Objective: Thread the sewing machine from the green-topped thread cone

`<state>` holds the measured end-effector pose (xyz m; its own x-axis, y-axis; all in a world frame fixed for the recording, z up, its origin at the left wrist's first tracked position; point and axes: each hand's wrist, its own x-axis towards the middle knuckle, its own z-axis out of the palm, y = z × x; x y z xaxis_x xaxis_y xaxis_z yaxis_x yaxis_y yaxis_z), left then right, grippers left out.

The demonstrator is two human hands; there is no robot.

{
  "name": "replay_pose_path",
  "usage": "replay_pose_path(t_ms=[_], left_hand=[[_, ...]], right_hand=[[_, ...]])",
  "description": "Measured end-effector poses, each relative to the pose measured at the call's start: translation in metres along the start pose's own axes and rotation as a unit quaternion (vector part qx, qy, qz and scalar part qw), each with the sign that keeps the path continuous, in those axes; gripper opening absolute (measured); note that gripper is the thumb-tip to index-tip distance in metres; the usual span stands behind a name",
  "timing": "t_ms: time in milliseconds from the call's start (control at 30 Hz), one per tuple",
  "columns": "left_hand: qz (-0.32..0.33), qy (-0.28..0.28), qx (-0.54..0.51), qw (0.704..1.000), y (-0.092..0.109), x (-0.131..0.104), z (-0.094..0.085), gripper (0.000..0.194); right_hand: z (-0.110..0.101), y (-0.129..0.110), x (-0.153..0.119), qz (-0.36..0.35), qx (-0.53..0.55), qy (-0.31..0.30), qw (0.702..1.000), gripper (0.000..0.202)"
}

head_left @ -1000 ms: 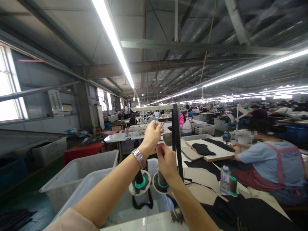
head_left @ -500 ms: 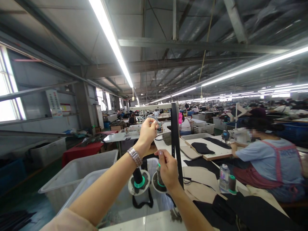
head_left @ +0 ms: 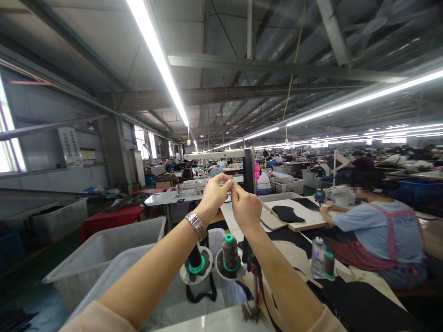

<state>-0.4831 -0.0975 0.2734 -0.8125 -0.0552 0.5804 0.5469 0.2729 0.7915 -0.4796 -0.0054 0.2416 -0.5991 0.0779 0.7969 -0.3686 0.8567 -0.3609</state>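
Both hands are up at the centre of the frame now, meeting just below the white bar of the thread stand [head_left: 221, 154]. The right hand [head_left: 246, 208] has risen from down by the cones and its fingers are pressed together in a pinch, tip to tip with the left hand [head_left: 213, 195], whose thumb and forefinger are closed the same way on something too fine to see, a thread by the look of it. Directly below, the dark thread cone [head_left: 230, 251] with the green cap stands free on its disc, beside a second spool [head_left: 194, 261] to the left. To my eye the thread end has been drawn up off the cone toward the stand's guide. A co-worker [head_left: 377, 230] sits at the tabletop [head_left: 304, 221], right of frame.
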Motion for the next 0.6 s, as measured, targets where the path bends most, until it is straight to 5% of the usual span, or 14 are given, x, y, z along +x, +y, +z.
replay_pose_path(t_ms=[233,400,500,600], left_hand=[[0.068,0.053,0.009,0.996,-0.003,-0.008,0.007,0.007],[0.073,0.052,-0.022,0.996,-0.013,-0.005,0.007,0.008],[0.071,0.066,-0.038,0.995,-0.017,-0.001,0.006,0.009],[0.073,0.071,-0.029,0.994,-0.018,-0.001,0.004,0.009]], right_hand=[[-0.002,-0.014,-0.001,0.015,-0.033,-0.047,0.998,0.038],[0.001,-0.011,-0.006,-0.002,0.127,-0.097,0.987,0.036],[0.009,-0.004,-0.009,0.007,0.307,-0.130,0.943,0.050],[0.014,0.001,-0.010,0.057,0.487,-0.154,0.858,0.066]])
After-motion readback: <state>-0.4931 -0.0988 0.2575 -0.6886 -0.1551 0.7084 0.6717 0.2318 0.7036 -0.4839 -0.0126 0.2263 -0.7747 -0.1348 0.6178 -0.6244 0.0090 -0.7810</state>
